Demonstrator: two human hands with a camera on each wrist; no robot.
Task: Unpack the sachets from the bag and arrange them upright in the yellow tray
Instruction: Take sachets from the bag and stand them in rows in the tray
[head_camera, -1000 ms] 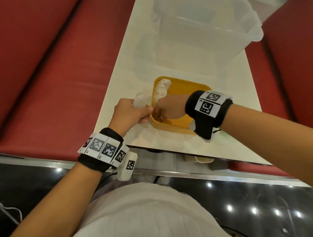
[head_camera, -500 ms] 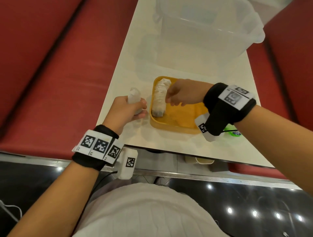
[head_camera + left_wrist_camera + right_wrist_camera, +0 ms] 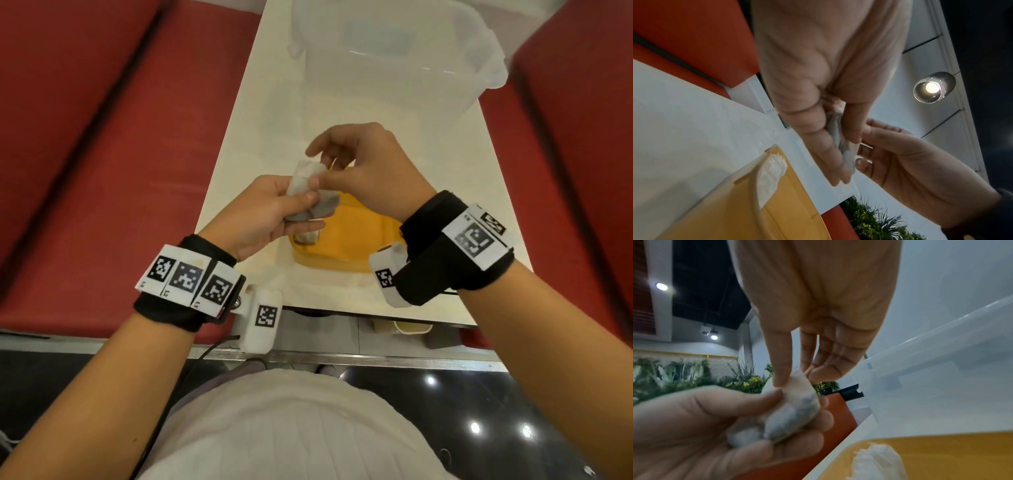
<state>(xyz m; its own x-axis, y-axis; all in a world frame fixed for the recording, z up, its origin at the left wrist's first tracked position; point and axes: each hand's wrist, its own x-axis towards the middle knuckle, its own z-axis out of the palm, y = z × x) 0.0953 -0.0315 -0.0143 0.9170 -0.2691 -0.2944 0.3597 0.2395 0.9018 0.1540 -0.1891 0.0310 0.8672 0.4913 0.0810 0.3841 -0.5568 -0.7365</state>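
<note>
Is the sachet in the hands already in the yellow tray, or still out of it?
Out. The sachet is held above the yellow tray by the left hand, the right hand pinching its top.

A clear plastic bin (image 3: 394,58) sits at the far end of the white surface (image 3: 246,137), red bench seats (image 3: 102,154) flanking both sides. Up top, a round pendant lamp (image 3: 933,87) glows against the ceiling, and green plants (image 3: 684,373) with yellow flowers line the background. Dark glossy floor (image 3: 513,411) below, catching light spots.
</note>
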